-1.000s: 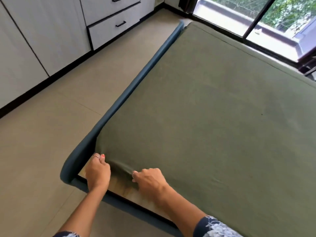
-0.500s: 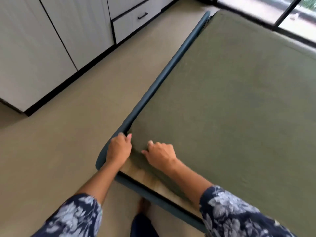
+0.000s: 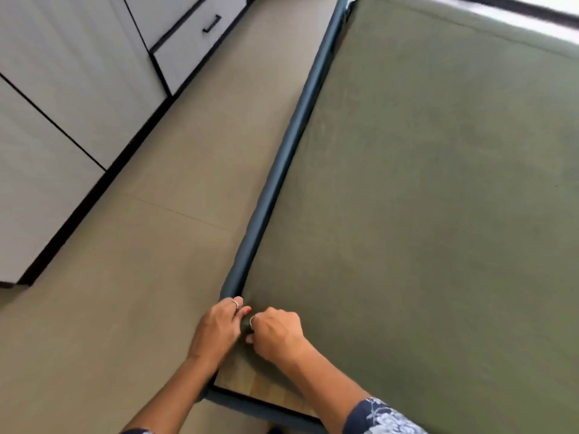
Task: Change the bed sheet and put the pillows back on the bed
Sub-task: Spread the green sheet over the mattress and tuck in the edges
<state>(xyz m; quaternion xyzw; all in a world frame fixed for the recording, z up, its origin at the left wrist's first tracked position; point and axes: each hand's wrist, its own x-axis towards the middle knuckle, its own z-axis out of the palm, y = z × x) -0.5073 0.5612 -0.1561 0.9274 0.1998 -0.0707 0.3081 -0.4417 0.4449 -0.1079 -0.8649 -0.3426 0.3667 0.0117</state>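
Observation:
An olive green sheet [image 3: 423,198] lies flat over the mattress and fills the right of the view. At its near left corner, my left hand [image 3: 219,328] and my right hand [image 3: 275,335] are close together, both with fingers curled on the bunched sheet corner. The corner sits beside the padded dark teal bed frame rail [image 3: 282,170]. A strip of the wooden bed base [image 3: 260,386] shows under my wrists. No pillows are in view.
Beige floor [image 3: 141,261] runs along the left of the bed. White cabinets with a black-handled drawer [image 3: 194,36] line the far left wall. A bright window sill shows at the top right corner.
The view has moved closer and tilted down. My hands have drawn together at the sheet corner, pulling it toward the end of the teal rail.

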